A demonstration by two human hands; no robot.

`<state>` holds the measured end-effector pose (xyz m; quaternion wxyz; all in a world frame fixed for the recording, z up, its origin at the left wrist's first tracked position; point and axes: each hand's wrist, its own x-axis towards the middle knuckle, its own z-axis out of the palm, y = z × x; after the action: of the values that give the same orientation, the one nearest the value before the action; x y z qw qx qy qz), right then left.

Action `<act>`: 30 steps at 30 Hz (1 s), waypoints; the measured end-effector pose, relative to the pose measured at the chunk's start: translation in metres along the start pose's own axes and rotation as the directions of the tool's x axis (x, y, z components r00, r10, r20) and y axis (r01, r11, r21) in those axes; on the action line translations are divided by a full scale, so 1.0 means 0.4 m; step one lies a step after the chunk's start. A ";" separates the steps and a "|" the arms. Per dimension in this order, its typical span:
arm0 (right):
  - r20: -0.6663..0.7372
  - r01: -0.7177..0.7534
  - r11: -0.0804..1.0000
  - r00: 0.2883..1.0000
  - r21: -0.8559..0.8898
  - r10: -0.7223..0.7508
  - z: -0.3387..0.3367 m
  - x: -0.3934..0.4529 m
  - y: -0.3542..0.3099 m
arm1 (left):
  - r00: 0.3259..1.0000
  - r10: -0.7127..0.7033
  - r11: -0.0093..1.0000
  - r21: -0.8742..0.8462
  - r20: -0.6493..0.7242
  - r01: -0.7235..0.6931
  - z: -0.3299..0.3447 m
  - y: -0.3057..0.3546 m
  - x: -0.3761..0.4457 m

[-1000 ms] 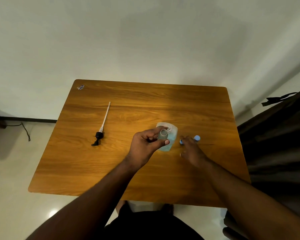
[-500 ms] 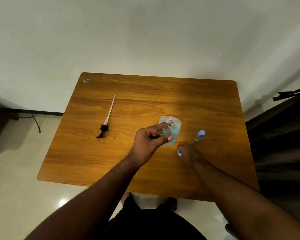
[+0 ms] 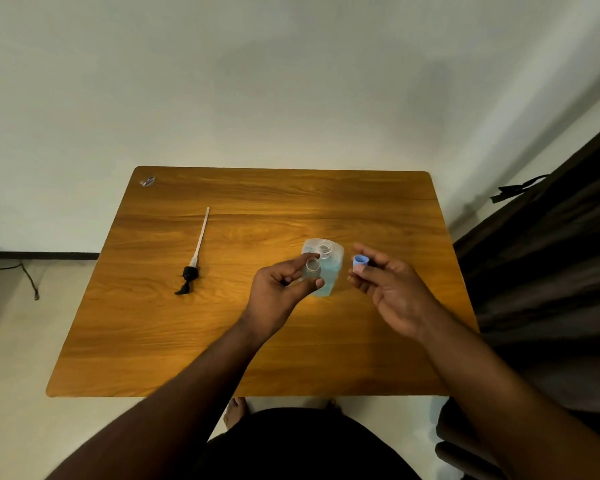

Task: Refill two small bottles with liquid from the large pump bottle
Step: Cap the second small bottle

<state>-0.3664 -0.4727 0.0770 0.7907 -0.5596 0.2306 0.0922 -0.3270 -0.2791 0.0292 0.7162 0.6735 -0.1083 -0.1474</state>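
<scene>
My left hand [image 3: 282,292] holds a small clear bottle [image 3: 312,268] upright between thumb and fingers, its mouth uncovered. Just behind it stands the large bottle [image 3: 328,271] with blue liquid in its lower half and its neck uncapped. My right hand [image 3: 392,289] is raised to the right of both bottles and pinches a small blue cap [image 3: 360,261] at the fingertips. The other small bottle is hidden behind my right hand.
The black pump head with its long white tube [image 3: 195,258] lies on the left part of the wooden table [image 3: 187,341]. A small wrapper [image 3: 148,181] lies at the far left corner. A dark curtain [image 3: 551,271] hangs close to the table's right edge.
My right hand picked up the blue cap from the table and lifted it up beside the bottles. The left hand kept holding the small clear bottle in nearly the same place.
</scene>
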 end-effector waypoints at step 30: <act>0.593 0.565 -0.232 0.802 -0.792 -0.073 0.175 0.011 -0.199 | 0.999 0.046 0.963 0.263 0.027 -0.052 -0.018 0.058 0.036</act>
<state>-0.3120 -0.4366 0.1608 0.1221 -0.9638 -0.2115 0.1071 -0.3094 -0.2765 0.0513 0.6226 0.7583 -0.1508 -0.1209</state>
